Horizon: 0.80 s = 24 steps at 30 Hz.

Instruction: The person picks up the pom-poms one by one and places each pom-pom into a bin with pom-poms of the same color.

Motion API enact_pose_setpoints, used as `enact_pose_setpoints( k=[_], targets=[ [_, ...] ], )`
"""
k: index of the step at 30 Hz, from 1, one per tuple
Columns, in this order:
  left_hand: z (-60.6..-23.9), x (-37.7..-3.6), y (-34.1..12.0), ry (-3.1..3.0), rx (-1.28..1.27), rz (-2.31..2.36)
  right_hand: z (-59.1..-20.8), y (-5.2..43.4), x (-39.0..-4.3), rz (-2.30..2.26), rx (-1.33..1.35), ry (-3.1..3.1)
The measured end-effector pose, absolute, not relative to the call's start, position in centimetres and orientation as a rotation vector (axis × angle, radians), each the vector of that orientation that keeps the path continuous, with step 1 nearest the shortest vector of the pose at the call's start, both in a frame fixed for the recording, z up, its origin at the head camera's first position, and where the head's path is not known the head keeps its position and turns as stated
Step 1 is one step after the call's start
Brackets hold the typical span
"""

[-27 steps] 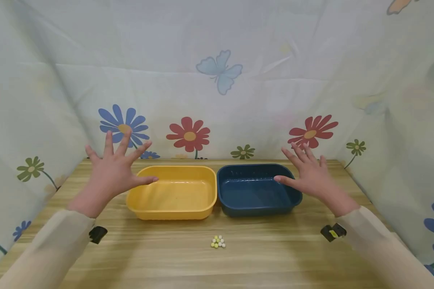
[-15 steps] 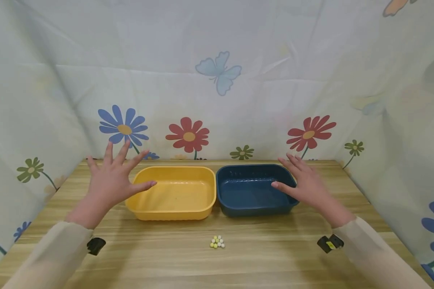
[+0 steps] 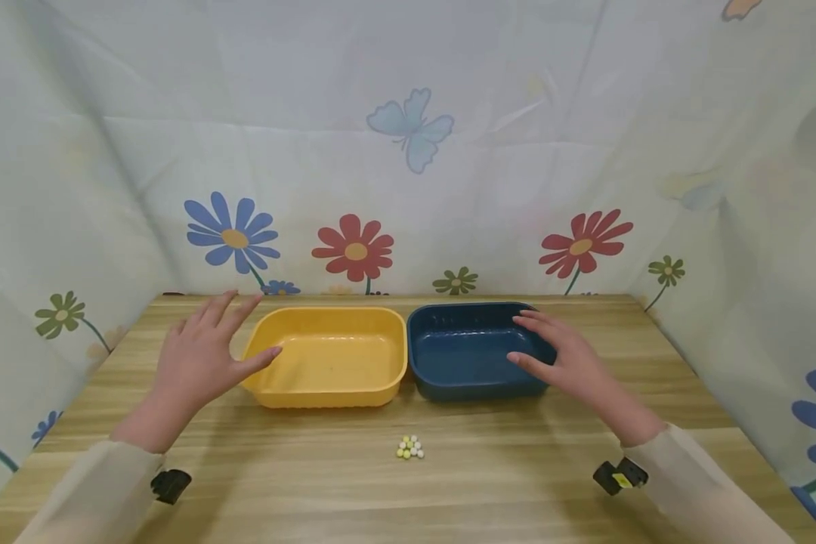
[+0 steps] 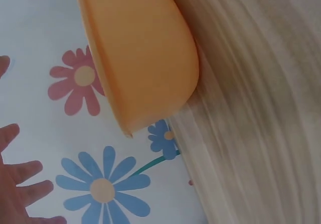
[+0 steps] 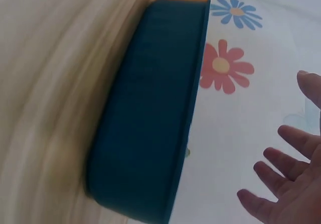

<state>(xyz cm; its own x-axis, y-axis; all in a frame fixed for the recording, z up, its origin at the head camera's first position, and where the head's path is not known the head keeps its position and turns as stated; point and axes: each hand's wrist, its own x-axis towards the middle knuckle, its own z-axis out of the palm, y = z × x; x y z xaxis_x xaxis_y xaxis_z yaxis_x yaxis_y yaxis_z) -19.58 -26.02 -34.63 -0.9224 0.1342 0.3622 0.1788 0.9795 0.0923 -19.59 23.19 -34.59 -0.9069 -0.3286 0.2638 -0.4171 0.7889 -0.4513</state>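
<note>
My left hand (image 3: 200, 361) hovers at the left end of a yellow plastic basin (image 3: 329, 399), its fingers spread and holding nothing. On the other side, my right hand (image 3: 571, 359) is over the right end of a dark blue basin (image 3: 479, 391), fingers relaxed and thumb apart. In the left wrist view the yellow basin (image 4: 140, 58) shows from its side, with the left fingers at the left edge. The right wrist view has the blue basin (image 5: 145, 113) beside the right hand's parted fingers (image 5: 283, 163). A small cluster of white and yellow balls (image 3: 409, 447) lies in front of the basins.
The two basins stand side by side on a wood-grain table (image 3: 326, 491). Behind and at both sides hangs a pale cloth (image 3: 279, 151) printed with flowers and a butterfly. A black wrist strap piece (image 3: 170, 486) shows under the left sleeve, another (image 3: 620, 477) by the right.
Both hands have come down, and their fingers have drawn in from the wide spread. The right hand has shifted slightly left. Basins and balls have stayed in place.
</note>
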Motion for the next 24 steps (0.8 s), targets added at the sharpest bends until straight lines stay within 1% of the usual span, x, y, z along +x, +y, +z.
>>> enact_pose_setpoints(
  k=[12, 18, 24],
  targets=[
    [-36.4, -19.3, -27.5, -2.783, -0.195, -0.844, -35.7, 21.0, -17.4, 0.963, 0.729, -2.726],
    [-37.5, -19.8, -28.2, -2.812, -0.077, -1.118, -36.6, 19.6, -16.7, 1.147, 0.808, -2.74],
    [-38.3, -20.1, -28.7, -2.827, 0.024, -1.325, -38.1, 18.4, -16.7, 1.357, 0.916, -2.781]
  ],
)
